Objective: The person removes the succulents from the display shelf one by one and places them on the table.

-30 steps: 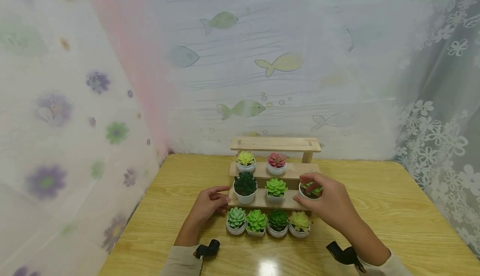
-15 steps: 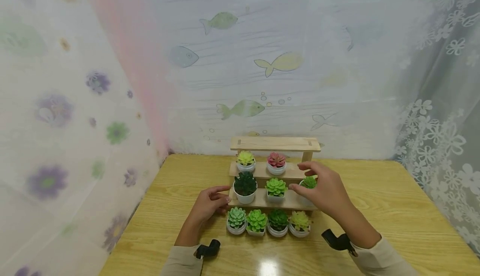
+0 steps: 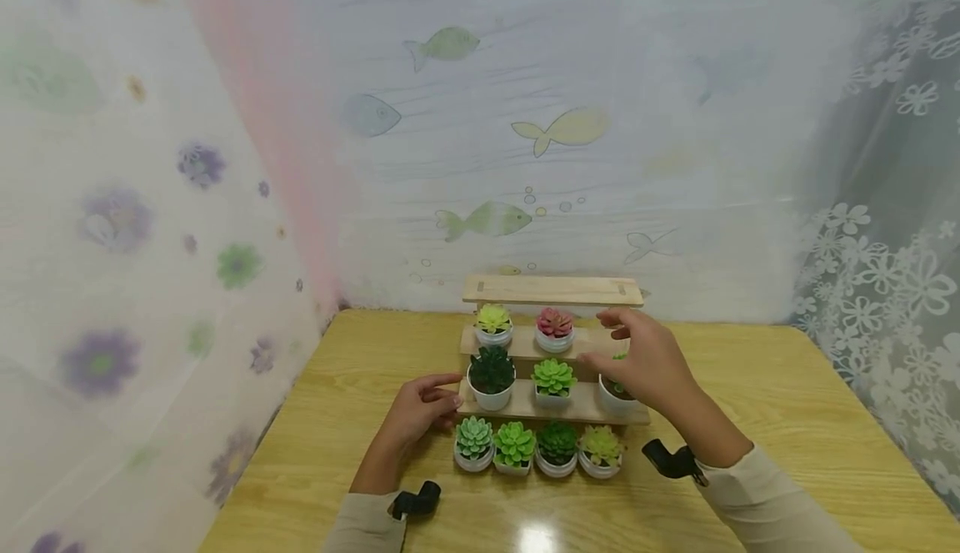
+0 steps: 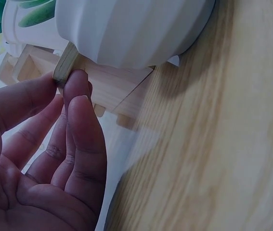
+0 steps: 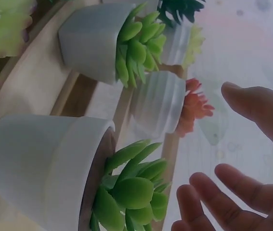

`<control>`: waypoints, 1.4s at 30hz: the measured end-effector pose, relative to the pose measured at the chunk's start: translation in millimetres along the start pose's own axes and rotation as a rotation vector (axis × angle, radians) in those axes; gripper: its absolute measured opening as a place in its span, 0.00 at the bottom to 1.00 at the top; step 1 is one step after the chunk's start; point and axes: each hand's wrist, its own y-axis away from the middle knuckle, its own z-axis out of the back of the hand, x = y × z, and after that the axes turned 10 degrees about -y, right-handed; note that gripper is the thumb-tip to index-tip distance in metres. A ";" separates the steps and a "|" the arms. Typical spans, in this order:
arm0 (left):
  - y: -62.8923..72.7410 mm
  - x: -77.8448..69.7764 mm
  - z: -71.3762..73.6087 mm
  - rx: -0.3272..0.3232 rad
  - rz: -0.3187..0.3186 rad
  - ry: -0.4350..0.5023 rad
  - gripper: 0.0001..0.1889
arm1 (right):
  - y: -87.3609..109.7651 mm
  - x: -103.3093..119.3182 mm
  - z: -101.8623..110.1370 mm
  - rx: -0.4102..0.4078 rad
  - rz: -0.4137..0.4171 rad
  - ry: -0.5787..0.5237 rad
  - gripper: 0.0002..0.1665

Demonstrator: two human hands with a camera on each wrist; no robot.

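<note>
A tiered wooden plant stand (image 3: pixel 551 289) holds small potted succulents. My left hand (image 3: pixel 412 409) is at the stand's left side; in the left wrist view its thumb and fingertips pinch the end of a wooden board (image 4: pixel 67 62). Just above the right end of the middle tier is my right hand (image 3: pixel 652 361), partly covering a green succulent in a round white pot (image 3: pixel 617 396). The right wrist view shows this pot (image 5: pixel 35 163) upright on the board, apart from the spread thumb and fingers. Beside it stand a bright green succulent (image 3: pixel 553 378) and a dark green one (image 3: pixel 491 369).
On the tier behind are a yellow-green succulent (image 3: pixel 492 319) and a red one (image 3: pixel 554 324). Several potted succulents, among them a pale green one (image 3: pixel 474 436), line the front of the stand. Printed curtains hang around the wooden table (image 3: pixel 337 361).
My right hand has risen from around the right-hand pot and moved back, leaving the pot on the middle tier. The left hand stays at the stand's side.
</note>
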 end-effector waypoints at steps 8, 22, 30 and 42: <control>0.5 1.0 -0.6 0.001 -0.001 0.008 0.25 | -11.9 -1.4 -8.7 0.041 -0.067 -0.011 0.43; -0.3 1.5 -1.1 -0.007 -0.008 0.003 0.25 | -36.2 -1.9 -22.8 0.146 -0.148 0.003 0.47; -2.1 2.2 -1.0 0.000 0.007 -0.002 0.25 | -48.0 -0.1 -29.6 0.205 -0.209 0.026 0.52; -1.3 2.3 -1.4 -0.017 0.015 0.014 0.24 | -55.8 -5.3 -36.5 0.204 -0.171 0.012 0.38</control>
